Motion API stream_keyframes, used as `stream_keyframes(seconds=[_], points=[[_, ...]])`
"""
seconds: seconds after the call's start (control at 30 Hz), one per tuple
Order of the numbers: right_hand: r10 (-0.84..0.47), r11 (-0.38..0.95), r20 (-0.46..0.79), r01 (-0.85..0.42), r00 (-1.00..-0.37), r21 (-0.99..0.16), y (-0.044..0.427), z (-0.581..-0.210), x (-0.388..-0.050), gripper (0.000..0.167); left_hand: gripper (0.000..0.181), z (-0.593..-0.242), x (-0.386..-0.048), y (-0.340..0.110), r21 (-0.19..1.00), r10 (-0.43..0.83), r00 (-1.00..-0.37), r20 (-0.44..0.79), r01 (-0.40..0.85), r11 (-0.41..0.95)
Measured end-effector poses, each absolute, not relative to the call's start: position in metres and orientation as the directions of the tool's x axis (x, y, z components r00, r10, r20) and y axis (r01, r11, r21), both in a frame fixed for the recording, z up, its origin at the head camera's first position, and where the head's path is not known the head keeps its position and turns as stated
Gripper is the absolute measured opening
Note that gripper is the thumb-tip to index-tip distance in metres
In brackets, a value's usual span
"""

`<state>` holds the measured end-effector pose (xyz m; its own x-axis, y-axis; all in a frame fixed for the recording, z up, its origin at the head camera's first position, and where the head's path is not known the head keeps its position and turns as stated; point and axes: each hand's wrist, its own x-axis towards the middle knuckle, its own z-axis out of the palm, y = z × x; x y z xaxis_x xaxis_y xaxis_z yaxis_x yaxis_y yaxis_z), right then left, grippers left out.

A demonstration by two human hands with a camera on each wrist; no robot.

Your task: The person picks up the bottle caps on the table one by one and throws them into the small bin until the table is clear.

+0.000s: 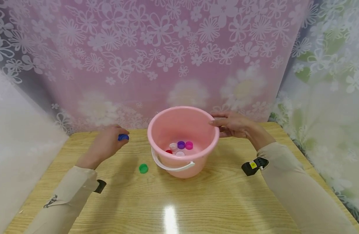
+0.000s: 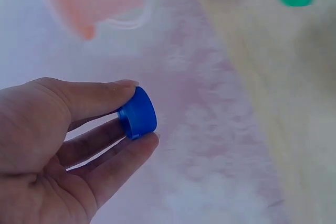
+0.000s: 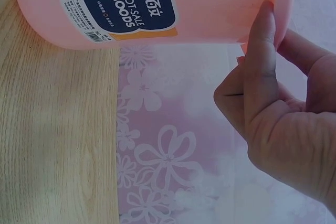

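Observation:
My left hand pinches a blue bottle cap between thumb and fingertips, held above the table left of a pink bucket. In the left wrist view the blue cap is tilted on its side. With my right hand I grip the bucket's rim on the right, and the right wrist view shows the thumb and a finger on either side of it. Inside the bucket lie several caps, among them a purple cap, a pink cap and a red cap partly hidden by the rim.
A green cap lies on the wooden table, left of the bucket. The bucket's white handle hangs down at the front. A flowered curtain stands right behind the table.

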<state>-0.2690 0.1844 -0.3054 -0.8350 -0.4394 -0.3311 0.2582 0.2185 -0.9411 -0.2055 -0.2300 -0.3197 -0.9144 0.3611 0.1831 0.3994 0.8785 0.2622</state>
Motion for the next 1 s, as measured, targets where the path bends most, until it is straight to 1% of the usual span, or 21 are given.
stream_keyframes(seconds=[0.17,0.27,0.4,0.6,0.7,0.83,1.0], points=[[-0.44,0.215,-0.328,0.257,-0.836,-0.942,0.185,-0.305,-0.269,0.066,0.024,-0.284,-0.212,-0.217,0.269,0.377,-0.882,0.284,0.451,0.851],[-0.452,0.209,-0.323,0.253,-0.831,-0.945,0.185,-0.305,-0.269,0.066,0.026,-0.271,-0.215,-0.208,0.313,0.371,-0.872,0.32,0.466,0.827],[-0.459,0.207,-0.325,0.256,-0.827,-0.944,0.183,-0.305,-0.27,0.064,0.026,-0.264,-0.219,-0.193,0.34,0.372,-0.857,0.355,0.49,0.803],[-0.451,0.205,-0.324,0.257,-0.831,-0.944,0.184,-0.306,-0.269,0.064,0.021,-0.266,-0.228,-0.165,0.324,0.421,-0.789,0.447,0.581,0.746],[-0.451,0.203,-0.326,0.261,-0.831,-0.944,0.183,-0.306,-0.269,0.064,0.021,-0.267,-0.228,-0.151,0.318,0.443,-0.78,0.443,0.598,0.735],[-0.448,0.207,-0.327,0.259,-0.832,-0.943,0.182,-0.306,-0.268,0.064,0.025,-0.268,-0.227,-0.134,0.323,0.468,-0.798,0.38,0.589,0.741],[-0.447,0.202,-0.325,0.26,-0.833,-0.944,0.183,-0.306,-0.268,0.063,0.025,-0.275,-0.229,-0.119,0.311,0.518,-0.794,0.318,0.603,0.734]])
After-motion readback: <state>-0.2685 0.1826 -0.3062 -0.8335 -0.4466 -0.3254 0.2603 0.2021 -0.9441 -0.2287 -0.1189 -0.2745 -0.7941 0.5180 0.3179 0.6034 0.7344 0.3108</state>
